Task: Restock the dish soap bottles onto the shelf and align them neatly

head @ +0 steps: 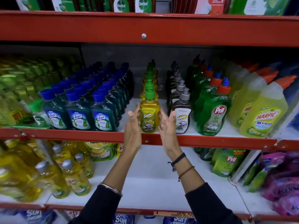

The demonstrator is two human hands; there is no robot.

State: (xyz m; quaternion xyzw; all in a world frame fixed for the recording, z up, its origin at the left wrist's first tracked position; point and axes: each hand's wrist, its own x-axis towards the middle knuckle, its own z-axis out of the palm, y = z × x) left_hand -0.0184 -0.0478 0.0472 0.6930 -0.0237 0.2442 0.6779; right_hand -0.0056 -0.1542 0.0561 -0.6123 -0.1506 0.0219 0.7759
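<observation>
Dish soap bottle (149,118), yellow with a green pump cap and a "Patanjali Super" label, upright at the front edge of the middle shelf (97,135), first in a single-file row of like bottles (149,81) running back toward the grey rear panel. Flanked by two bare hands, fingers spread and palms turned inward: left hand (133,125) just beside the bottle's left flank, right hand (167,126) just beside its right. Contact with the bottle impossible to confirm on either side; nothing pinched or gripped. Black sleeves on both forearms, a metal bangle (111,189) on the left wrist, dark thread bands (178,160) on the right.

Nearest, below: white lower shelf (153,183), with yellow liquid bottles (64,172) on its left and green Pril pouches (226,162) on its right.

Level with the soap bottle, to its left: shrink-wrapped Lizol bottles (79,117) with blue caps, several rows deep. To its right, across a small gap: a row of dark grey Super bottles (182,117), then green Pril bottles (212,113) with orange caps, then yellow Harpic bottles (263,120).

Farthest, above: red upper shelf beam (145,28), with Dettol bottles (121,4) on top.
</observation>
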